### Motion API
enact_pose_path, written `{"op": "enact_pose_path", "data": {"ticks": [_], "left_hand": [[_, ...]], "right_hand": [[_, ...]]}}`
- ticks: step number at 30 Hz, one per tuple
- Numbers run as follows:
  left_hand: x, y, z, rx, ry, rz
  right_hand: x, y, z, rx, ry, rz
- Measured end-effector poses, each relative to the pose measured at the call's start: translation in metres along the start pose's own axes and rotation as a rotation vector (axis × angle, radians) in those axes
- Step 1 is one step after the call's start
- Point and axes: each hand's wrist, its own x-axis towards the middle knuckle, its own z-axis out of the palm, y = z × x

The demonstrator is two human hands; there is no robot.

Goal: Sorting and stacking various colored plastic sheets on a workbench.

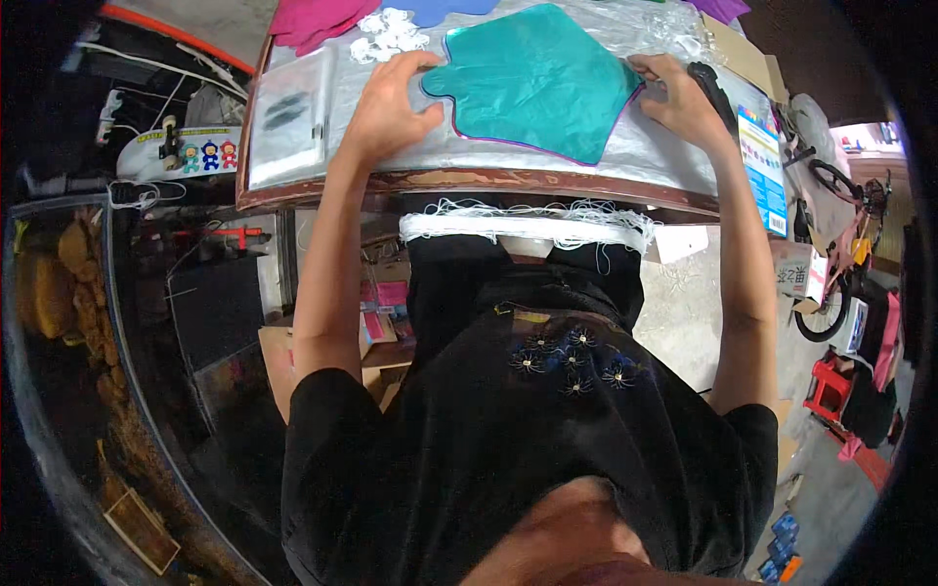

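A flat, shiny teal foil piece [537, 83] with a wavy left end and a dark and magenta edging lies on the silvery tabletop. My left hand [386, 109] is by its left end, fingers and thumb spread in a C shape with nothing between them. At the right corner of the foil, my right hand [684, 103] has its curled fingertips at the edge and its thumb held apart below them. Whether those fingertips press on the foil is hard to make out.
White ribbon-like coils [391, 37] and magenta foil [318, 21] lie at the far left, above a clear plastic bag [288, 122]. Clear plastic bits [674, 34] and a blue package [767, 171] are on the right. A bundle of white strings [528, 227] hangs below the table edge.
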Motion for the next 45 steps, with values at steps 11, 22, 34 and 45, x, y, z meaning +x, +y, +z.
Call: {"op": "enact_pose_path", "data": {"ticks": [11, 22, 34, 45], "left_hand": [[0.007, -0.004, 0.016, -0.041, -0.068, -0.114], [0.008, -0.006, 0.018, -0.049, -0.04, -0.072], [0.004, -0.012, 0.015, -0.082, 0.008, -0.051], [0.013, -0.008, 0.019, 0.248, 0.128, -0.129]], "right_hand": [[0.003, -0.003, 0.009, 0.055, 0.038, 0.095], [0.001, -0.006, 0.012, 0.023, 0.134, 0.078], [-0.004, 0.002, 0.007, 0.034, 0.042, 0.047], [-0.001, -0.008, 0.024, -0.019, 0.184, 0.041]]}}
